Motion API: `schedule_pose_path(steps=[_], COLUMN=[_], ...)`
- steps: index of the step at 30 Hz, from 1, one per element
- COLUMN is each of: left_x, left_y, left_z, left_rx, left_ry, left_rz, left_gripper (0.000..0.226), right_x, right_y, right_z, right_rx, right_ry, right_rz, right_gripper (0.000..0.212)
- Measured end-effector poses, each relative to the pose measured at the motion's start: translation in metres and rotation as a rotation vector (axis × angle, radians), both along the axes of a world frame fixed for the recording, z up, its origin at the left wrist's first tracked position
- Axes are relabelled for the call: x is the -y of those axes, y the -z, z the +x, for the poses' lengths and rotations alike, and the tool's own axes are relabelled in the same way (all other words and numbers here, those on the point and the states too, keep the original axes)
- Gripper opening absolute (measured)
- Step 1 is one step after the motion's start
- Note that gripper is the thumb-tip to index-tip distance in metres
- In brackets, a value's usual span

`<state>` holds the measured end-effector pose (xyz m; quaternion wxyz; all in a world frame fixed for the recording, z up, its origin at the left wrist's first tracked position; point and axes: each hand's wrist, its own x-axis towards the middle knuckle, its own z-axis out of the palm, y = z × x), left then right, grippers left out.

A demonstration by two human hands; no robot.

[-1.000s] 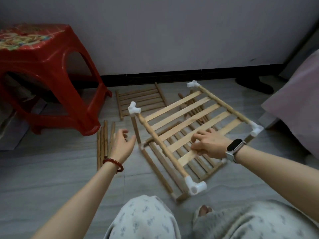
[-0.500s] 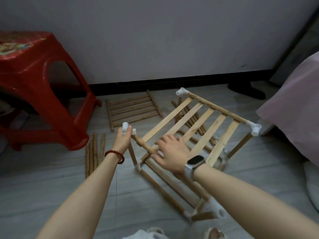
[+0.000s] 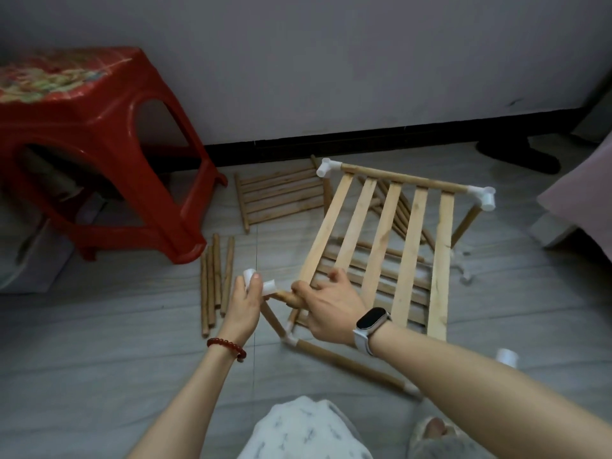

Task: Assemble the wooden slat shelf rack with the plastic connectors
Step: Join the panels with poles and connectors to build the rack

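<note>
Meanwhile, left hand (image 3: 243, 301) grips corner connector (image 3: 256, 282); right hand (image 3: 326, 308) grips rail (image 3: 289, 297).

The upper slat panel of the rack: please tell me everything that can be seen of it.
The upper slat panel has five flat slats of pale wood between round wooden rods. White plastic connectors cap its two far corners. It sits raised and tilted above a lower panel on the floor, carried on upright rods. At its near left corner, the left hand grips a white connector and the right hand holds the near rod beside it. The right forearm hides part of the near edge.
</note>
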<state>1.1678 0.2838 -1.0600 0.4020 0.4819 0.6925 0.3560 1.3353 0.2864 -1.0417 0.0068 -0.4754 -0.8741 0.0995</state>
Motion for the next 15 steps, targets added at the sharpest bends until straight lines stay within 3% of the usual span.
schedule_pose_path(steps=[3, 6, 10, 15], left_x=[0.007, 0.010, 0.010, 0.000], left_y=[-0.002, -0.001, -0.004, -0.009], left_z=[-0.007, -0.019, -0.038, -0.028], left_rx=[-0.008, 0.003, -0.012, -0.080], left_ry=[0.052, 0.094, 0.142, 0.159], left_rz=[-0.011, -0.052, -0.123, -0.166], left_gripper=[0.027, 0.024, 0.031, 0.019], right_x=[0.009, 0.016, 0.014, 0.019], right_y=[-0.001, -0.005, -0.018, -0.017], right_z=[0.001, -0.002, -0.013, -0.011], right_rx=[0.004, -0.002, -0.155, -0.201], right_ry=[-0.038, -0.041, 0.021, 0.046], right_rz=[0.012, -0.017, -0.124, -0.116], right_gripper=[0.043, 0.032, 0.012, 0.012])
